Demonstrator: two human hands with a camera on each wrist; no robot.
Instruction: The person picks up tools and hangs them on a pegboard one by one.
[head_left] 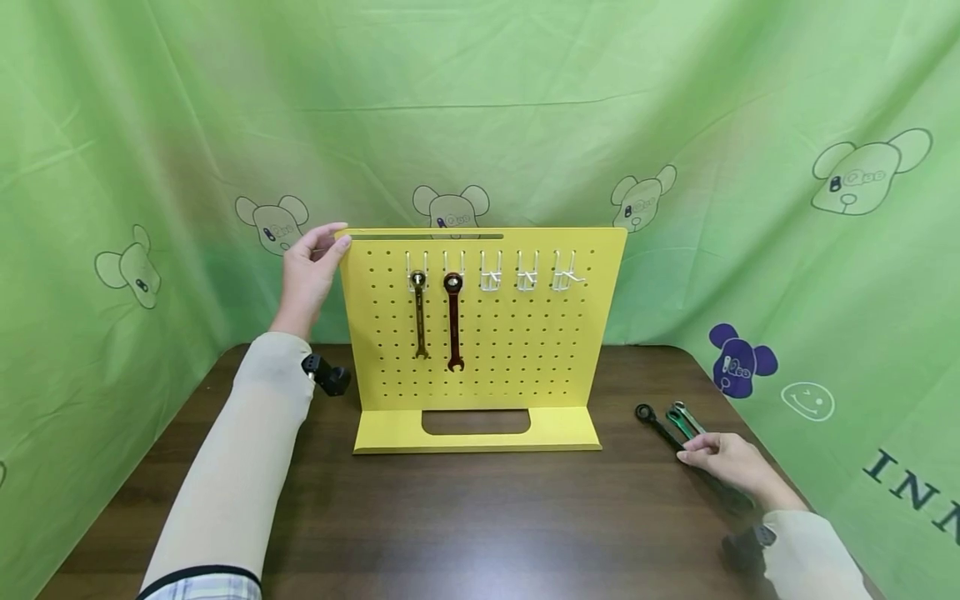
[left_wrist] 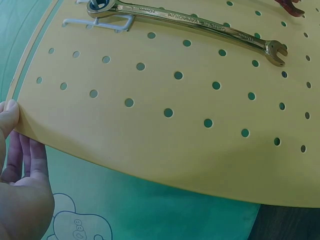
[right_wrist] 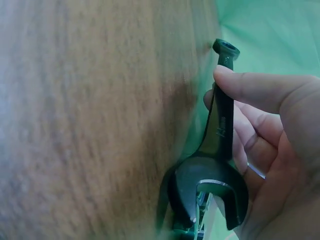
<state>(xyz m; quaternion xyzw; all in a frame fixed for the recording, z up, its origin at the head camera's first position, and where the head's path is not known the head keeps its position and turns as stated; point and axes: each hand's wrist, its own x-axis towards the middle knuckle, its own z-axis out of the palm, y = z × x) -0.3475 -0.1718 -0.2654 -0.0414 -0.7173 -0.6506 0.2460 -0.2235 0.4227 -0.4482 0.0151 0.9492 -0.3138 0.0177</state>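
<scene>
The yellow pegboard point(head_left: 480, 333) stands upright on the table, with a gold-toned wrench point(head_left: 420, 321) and a dark red wrench point(head_left: 454, 325) hanging from its two leftmost hooks. My left hand point(head_left: 309, 271) pinches the board's upper left corner between thumb and fingers, also visible in the left wrist view. Over at the table's right side, my right hand point(head_left: 731, 468) pinches a black wrench point(head_left: 660, 427) by its shaft. In the right wrist view the open end of the black wrench point(right_wrist: 207, 175) points toward the camera. Beside it lie a green wrench point(head_left: 679, 423) and a silver wrench point(head_left: 688, 417).
Three white hooks point(head_left: 527, 275) on the right half of the board hold nothing. The brown table point(head_left: 480, 517) extends in front of the board's base. A green curtain point(head_left: 525, 108) with printed mouse heads surrounds the table at the back and sides.
</scene>
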